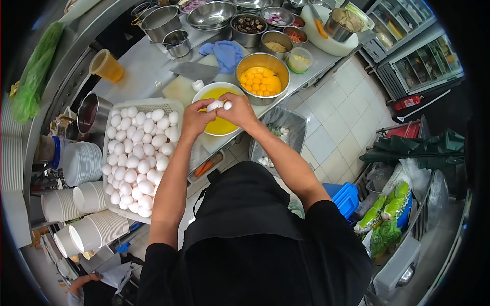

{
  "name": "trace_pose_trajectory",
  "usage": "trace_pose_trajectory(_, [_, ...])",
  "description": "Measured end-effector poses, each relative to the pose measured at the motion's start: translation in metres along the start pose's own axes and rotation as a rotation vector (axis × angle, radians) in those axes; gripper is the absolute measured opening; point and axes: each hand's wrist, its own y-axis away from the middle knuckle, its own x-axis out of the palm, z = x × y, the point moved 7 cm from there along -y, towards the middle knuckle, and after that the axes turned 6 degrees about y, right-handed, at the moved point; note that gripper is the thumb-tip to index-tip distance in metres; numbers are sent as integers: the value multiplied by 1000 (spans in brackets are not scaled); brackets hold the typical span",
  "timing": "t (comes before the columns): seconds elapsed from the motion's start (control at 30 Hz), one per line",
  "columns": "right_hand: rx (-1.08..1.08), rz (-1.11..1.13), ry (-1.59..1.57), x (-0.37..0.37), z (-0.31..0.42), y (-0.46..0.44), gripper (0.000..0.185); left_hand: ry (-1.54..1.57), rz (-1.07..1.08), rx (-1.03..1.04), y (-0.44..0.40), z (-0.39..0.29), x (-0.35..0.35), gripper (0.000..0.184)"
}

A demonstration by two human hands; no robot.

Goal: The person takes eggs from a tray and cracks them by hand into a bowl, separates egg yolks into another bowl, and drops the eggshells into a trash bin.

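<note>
Over a white bowl of yellow liquid, my left hand and my right hand are close together, fingers closed on white eggshell pieces. The left holds the larger piece, and the right pinches a smaller piece at its fingertips. Behind and to the right of the bowl stands a metal pot with many egg yolks. On the left, a white basket is full of white eggs. A broken shell lies on the cutting board just behind the bowl.
A cleaver and a blue cloth lie behind the bowl. Metal bowls of ingredients line the back. A bin with shells stands below the counter's right edge. Stacked bowls are at left; another person's hand shows at lower left.
</note>
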Motion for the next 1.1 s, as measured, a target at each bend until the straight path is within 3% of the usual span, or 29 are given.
trace_pose_trajectory(0.17, [-256,-44,163,-5,6,4,26,-43,41,17,1,-6,-4,39])
trace_pose_trajectory(0.23, [-371,-48,242,-10,14,8,27,-552,18,471,14,-44,2,33])
trace_pose_trajectory(0.33, [-442,-90,315,-19,21,11,29,-697,-49,626,23,-48,-4,35])
trace_pose_trajectory(0.37, [-444,-200,272,-28,23,12,27,-698,-50,625,22,-45,-4,35])
trace_pose_trajectory(0.43, [-446,-305,226,-37,27,15,25,11,-69,386,14,-30,-13,34])
trace_pose_trajectory(0.47, [-121,-209,-124,-36,6,10,25,10,-75,386,14,-30,-13,34])
trace_pose_trajectory(0.5, [209,-101,-467,-25,-12,12,24,192,-103,155,15,-25,-12,38])
trace_pose_trajectory(0.53, [204,-88,-470,-27,-6,15,24,375,-134,-76,19,-16,-6,43])
trace_pose_trajectory(0.6, [373,16,-803,-21,-5,29,28,335,-47,-40,30,-24,20,44])
trace_pose_trajectory(0.67, [422,-29,-853,-34,-14,45,32,288,153,29,34,-29,47,44])
trace_pose_trajectory(0.7, [436,-89,-806,-48,-16,54,33,283,114,35,38,-32,42,44])
trace_pose_trajectory(0.77, [461,-175,-654,-81,-34,75,34,-73,113,187,49,-53,36,39])
trace_pose_trajectory(0.8, [468,-207,-551,-99,-49,86,35,-73,95,186,52,-58,21,39])
trace_pose_trajectory(0.87, [192,-267,205,-134,-73,102,43,-466,-316,234,58,-75,-43,35])
trace_pose_trajectory(0.93, [442,-240,470,-158,-79,120,52,-908,-541,216,56,-69,-105,34])
trace_pose_trajectory(1.0, [640,-276,291,-166,-89,130,52,-1328,-603,48,50,-48,-154,33])
trace_pose_trajectory(1.1, [536,-266,-14,-149,-95,119,45,-1647,-514,-127,38,-13,-187,32])
